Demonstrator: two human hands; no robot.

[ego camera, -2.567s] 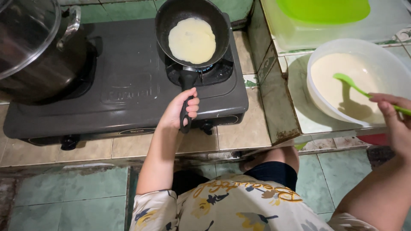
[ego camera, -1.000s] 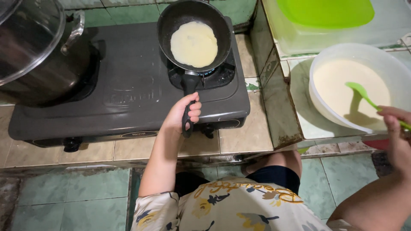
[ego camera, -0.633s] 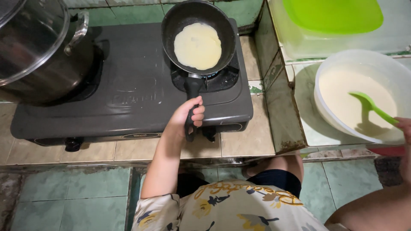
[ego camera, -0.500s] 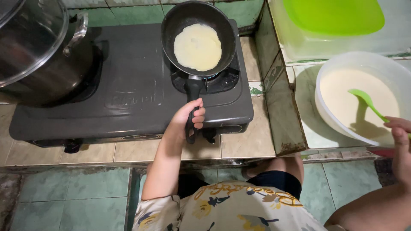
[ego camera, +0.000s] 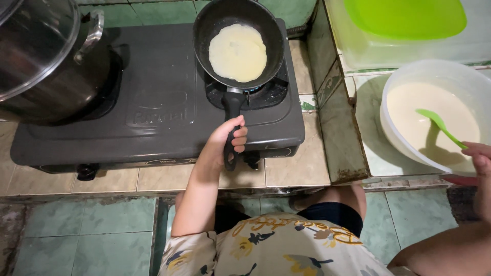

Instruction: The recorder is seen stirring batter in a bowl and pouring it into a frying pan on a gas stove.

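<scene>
On stove [ego camera: 153, 102]: one pan [ego camera: 238, 43], one pot [ego camera: 48, 61].

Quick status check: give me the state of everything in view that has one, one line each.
Left hand: closed around the pan handle.
Right hand: holding the green spatula.
Frying pan: on the right burner, pale round pancake inside.
White bowl: holds batter, spatula resting in it.
Pot: on the left burner, glass lid on.
</scene>
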